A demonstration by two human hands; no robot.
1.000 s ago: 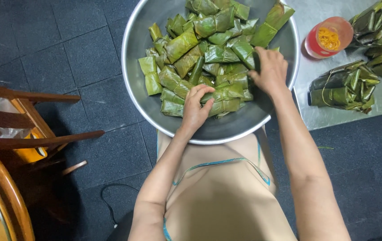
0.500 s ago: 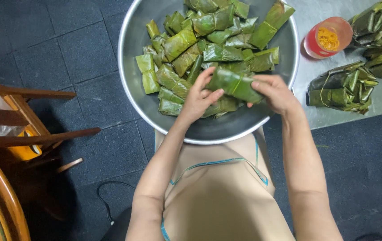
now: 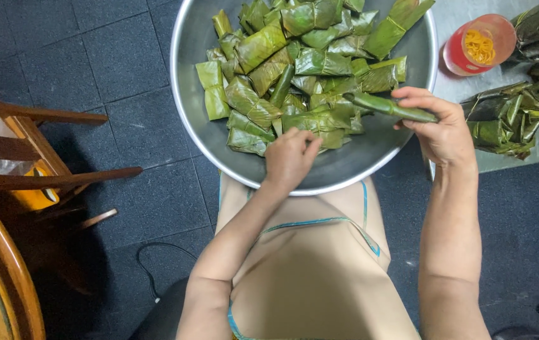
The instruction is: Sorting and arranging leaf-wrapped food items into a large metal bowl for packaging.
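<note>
A large round metal basin [image 3: 189, 119] rests against my lap and holds several green banana-leaf parcels [image 3: 263, 47]. My right hand [image 3: 442, 126] is at the basin's right rim, gripping one long leaf parcel [image 3: 386, 106] raised above the pile. My left hand [image 3: 289, 157] sits inside the basin's near edge with its fingers curled over the closest parcels; whether it holds one is hidden.
A red plastic cup [image 3: 480, 44] with yellow rubber bands stands on a grey mat at upper right, beside stacks of tied leaf bundles [image 3: 508, 119]. Wooden chair parts [image 3: 43, 179] and a round table edge [image 3: 5, 277] lie at left. Dark tiled floor surrounds everything.
My right hand has carried the parcel from the middle of the basin out to its right rim. My left hand let go of it and dropped back to the near parcels.
</note>
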